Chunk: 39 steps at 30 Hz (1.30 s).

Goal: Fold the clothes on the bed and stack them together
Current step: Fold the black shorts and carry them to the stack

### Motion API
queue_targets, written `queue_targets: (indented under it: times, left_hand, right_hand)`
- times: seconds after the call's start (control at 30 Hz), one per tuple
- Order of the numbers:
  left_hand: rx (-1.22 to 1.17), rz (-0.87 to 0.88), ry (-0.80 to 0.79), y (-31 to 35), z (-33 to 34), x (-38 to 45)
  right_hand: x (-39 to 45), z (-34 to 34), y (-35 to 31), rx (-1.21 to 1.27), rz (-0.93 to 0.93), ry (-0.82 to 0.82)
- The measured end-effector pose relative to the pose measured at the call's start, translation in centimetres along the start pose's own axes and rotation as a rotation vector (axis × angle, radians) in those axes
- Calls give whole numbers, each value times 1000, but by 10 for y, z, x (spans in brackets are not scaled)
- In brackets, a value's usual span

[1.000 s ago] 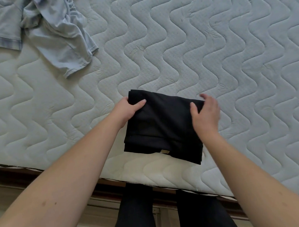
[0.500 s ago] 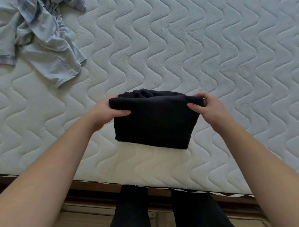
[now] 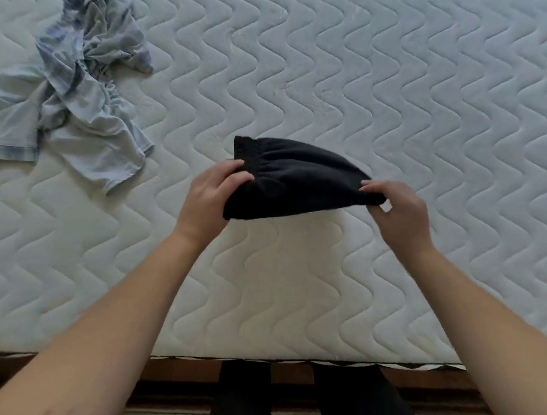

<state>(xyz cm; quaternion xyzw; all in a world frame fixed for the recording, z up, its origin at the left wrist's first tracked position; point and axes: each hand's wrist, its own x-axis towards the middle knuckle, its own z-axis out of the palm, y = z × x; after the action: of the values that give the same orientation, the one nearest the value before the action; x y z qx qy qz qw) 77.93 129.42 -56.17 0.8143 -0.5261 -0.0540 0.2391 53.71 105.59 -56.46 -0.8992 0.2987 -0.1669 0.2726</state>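
Head view, nearest first: the person's dark-clad legs stand against the bed's near edge, cut off by the bottom of the frame, with a brown wooden bed frame showing below the mattress. Both bare forearms reach in from the lower corners. The left hand grips the left end of a folded black garment, thumb on top and fingers curled underneath, where they are hidden. The right hand pinches the garment's right end between thumb and fingers; the fingertips are partly covered by cloth. The garment is held over the middle of the mattress, a little in from the near edge; whether its underside touches the quilted surface cannot be told. Its gathered band pokes up at the far left corner, and its layers are too dark to count. Farther off, toward the far left corner, a crumpled light blue garment lies unfolded, its left side cut off by the frame.
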Motion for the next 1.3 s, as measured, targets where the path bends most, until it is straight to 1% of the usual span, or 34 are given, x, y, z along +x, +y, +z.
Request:
queue_targets:
  times: [0.03,0.07,0.1,0.17,0.2,0.23,0.3,0.37,0.43,0.5,0.57,0.63,0.7,0.87,0.9,0.97,1.0,1.07,1.1,1.13,1.2,1.23,1.27,1.3]
  left_hand:
    - [26,-20,-25,1,16,-14]
    - [36,-48,-92,1,32,-29]
    - [47,-89,-214,2,47,-45]
    - [83,-197,-498,8,70,-81]
    - [51,-269,-566,12,78,-96]
    - [2,-328,-557,15,85,-105]
    - [-89,-417,-472,22,91,-109]
    - [-148,-482,-372,25,93,-98]
    - [-213,-541,-211,23,94,-81]
    - [-302,-662,-93,19,94,-62]
    - [-430,-863,-93,12,96,-41]
    - [-563,-1048,-130,5,99,-21]
    - [-591,-1134,-132,-1,104,-6]
    - [-463,-1024,-61,-11,112,1]
    - [-459,-1024,-56,-14,115,-1]
    - [-434,-1053,-70,-16,120,-6]
    - [-366,-1062,-90,-13,122,-7]
    - [-111,-1016,-102,-1,124,-6]
    - [-9,-936,-61,7,123,-6]
    - [51,-820,-1,15,122,-6]
    - [118,-543,83,26,127,-3]
    - [147,-413,77,28,131,-2]
    - [179,-310,31,29,137,0]
    - [217,-244,-53,29,143,1]
  right_hand:
    - [-16,11,6,-47,0,-24]
    - [-33,22,13,-99,20,-77]
    - [-50,34,19,-145,65,-181]
    - [-87,56,26,-268,177,-515]
    - [-104,65,28,-340,187,-649]
    - [-116,72,29,-389,187,-712]
    - [-125,80,28,-402,210,-684]
    - [-117,83,20,-319,291,-542]
    - [-100,83,13,-208,378,-361]
    - [-77,81,8,-125,414,-236]
    - [-54,84,5,-113,395,-213]
    - [-32,92,1,-142,324,-250]
    - [-18,107,-4,-200,215,-313]
    - [-13,150,-8,-404,-29,-501]
    - [-15,158,-2,-447,-76,-544]
    - [-18,165,9,-497,-114,-589]
    - [-18,167,12,-508,-113,-589]
    - [-16,165,12,-512,-90,-581]
    - [-15,163,10,-502,-69,-566]
    - [-14,159,9,-488,-46,-533]
    - [-11,152,10,-454,-8,-431]
    - [-7,151,10,-439,3,-388]
    - [-2,150,10,-432,10,-364]
    - [3,151,11,-430,13,-362]
